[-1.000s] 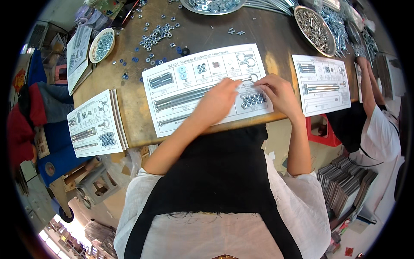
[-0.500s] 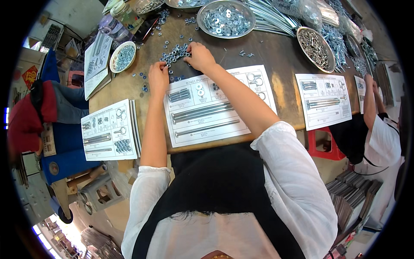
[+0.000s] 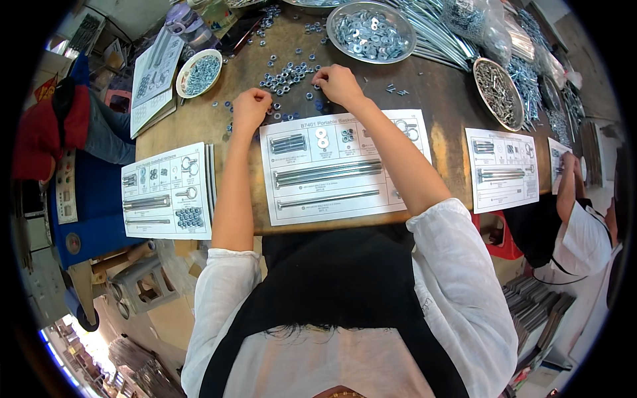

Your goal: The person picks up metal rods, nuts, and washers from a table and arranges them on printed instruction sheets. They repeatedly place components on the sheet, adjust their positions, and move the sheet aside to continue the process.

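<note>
Both hands work at the loose pile of nuts point(image 3: 288, 74) on the bench point(image 3: 438, 93), just above the parts sheet point(image 3: 338, 166). Left hand point(image 3: 249, 109) is curled shut, contents unseen. Right hand point(image 3: 338, 85) has its fingers pinched together at the pile. Pick single nuts; set each on its printed outline.
</note>
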A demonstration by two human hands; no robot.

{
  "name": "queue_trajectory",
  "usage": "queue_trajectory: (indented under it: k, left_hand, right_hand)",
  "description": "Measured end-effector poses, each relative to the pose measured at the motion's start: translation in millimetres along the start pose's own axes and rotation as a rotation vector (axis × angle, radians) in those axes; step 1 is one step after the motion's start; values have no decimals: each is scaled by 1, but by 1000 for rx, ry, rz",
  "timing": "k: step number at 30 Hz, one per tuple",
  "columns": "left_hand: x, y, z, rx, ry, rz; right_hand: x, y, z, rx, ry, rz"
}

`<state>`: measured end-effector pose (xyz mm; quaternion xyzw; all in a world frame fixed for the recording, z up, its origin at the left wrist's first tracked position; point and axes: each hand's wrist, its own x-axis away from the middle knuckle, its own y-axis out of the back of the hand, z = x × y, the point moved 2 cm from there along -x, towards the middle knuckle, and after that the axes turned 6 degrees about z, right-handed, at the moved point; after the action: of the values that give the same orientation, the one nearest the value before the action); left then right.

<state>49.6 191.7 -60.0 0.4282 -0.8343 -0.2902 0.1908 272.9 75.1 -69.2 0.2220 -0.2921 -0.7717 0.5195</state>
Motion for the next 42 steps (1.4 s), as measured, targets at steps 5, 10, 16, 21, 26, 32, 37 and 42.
queue_trajectory:
  k: [5, 10, 16, 21, 26, 32, 37, 42]
  left_hand:
    - [19, 2, -4, -166, -121, -93]
    - [26, -15, -21, -195, -250, -97]
    - [16, -19, -28, -240, -299, -71]
    - [12, -11, -31, -228, -284, 49]
    - [16, -10, -30, -244, -275, 41]
    - [19, -15, -26, -248, -257, -30]
    - [38, -31, -61, 0, -256, 4]
    - [103, -98, -139, 316, -309, 312]
  right_hand:
    - [13, 1, 14, -27, 56, 73]
    - [22, 1, 29, 83, 169, 61]
    - [27, 2, 25, 39, 221, 43]
    - [28, 12, 16, -29, 178, 3]
    - [70, 65, 3, -233, 120, -133]
    - [169, 137, -42, -291, -97, -268]
    - [244, 166, -59, -353, -273, -277]
    - [273, 161, -44, -153, -181, -103]
